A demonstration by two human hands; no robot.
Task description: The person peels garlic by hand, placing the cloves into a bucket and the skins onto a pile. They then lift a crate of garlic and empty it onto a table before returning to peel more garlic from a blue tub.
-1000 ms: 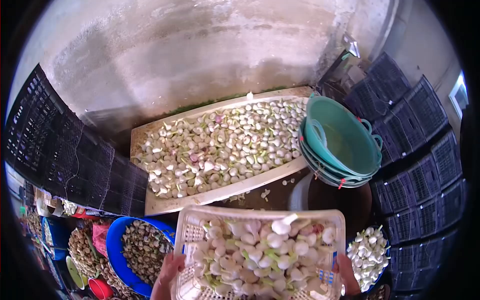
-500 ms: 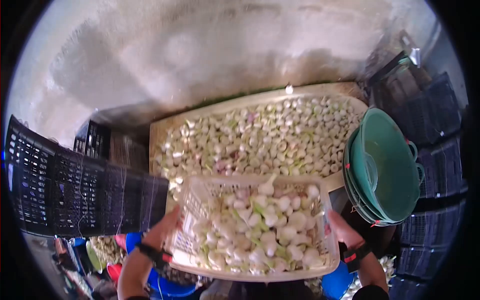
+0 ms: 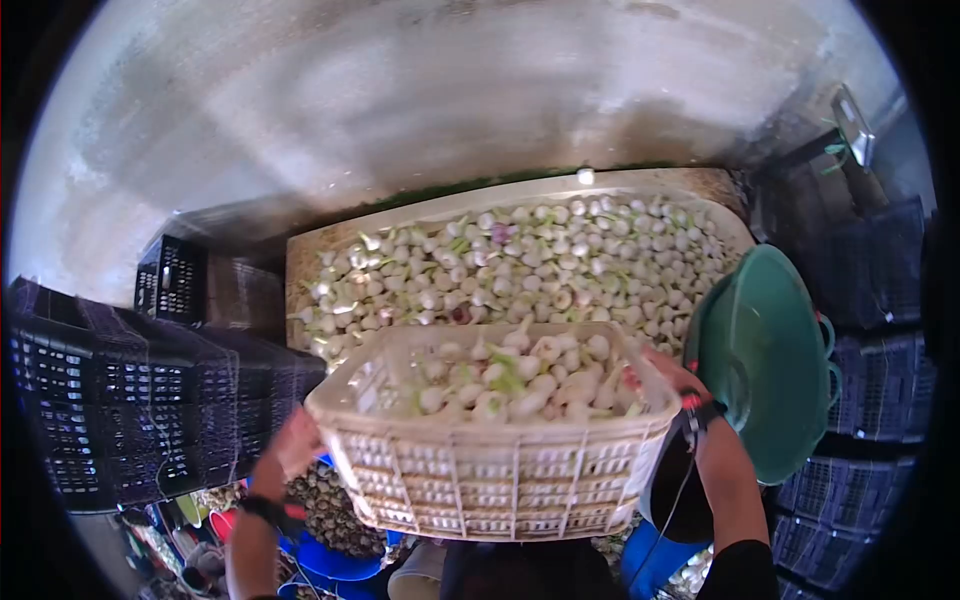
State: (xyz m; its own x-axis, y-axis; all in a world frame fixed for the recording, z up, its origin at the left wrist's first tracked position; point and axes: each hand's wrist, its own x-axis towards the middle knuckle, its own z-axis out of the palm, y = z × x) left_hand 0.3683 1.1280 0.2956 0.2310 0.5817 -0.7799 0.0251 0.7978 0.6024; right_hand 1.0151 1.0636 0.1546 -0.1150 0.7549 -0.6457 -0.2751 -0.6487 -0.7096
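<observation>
A white plastic crate (image 3: 500, 480) full of garlic bulbs (image 3: 520, 380) is held up between my two hands, its far side tilted down toward a wide tub (image 3: 540, 185). At the crate's left end is my left hand (image 3: 296, 445), closed on it, fingers partly hidden and blurred. My right hand (image 3: 672, 372) grips the opposite end near the rim. Beyond the crate, the tub holds a broad layer of loose garlic bulbs (image 3: 560, 260).
Black slatted crates (image 3: 170, 400) are stacked at left, and more dark crates (image 3: 880, 390) at right. Nested green basins (image 3: 770, 370) lean beside the tub. Blue basins (image 3: 340, 562) stand low near my body. A concrete wall (image 3: 450, 100) rises behind.
The crate has tipped away from me, so its near outer side now shows. Both hands have moved with it, the right one upward. The garlic in it has shifted toward the far side.
</observation>
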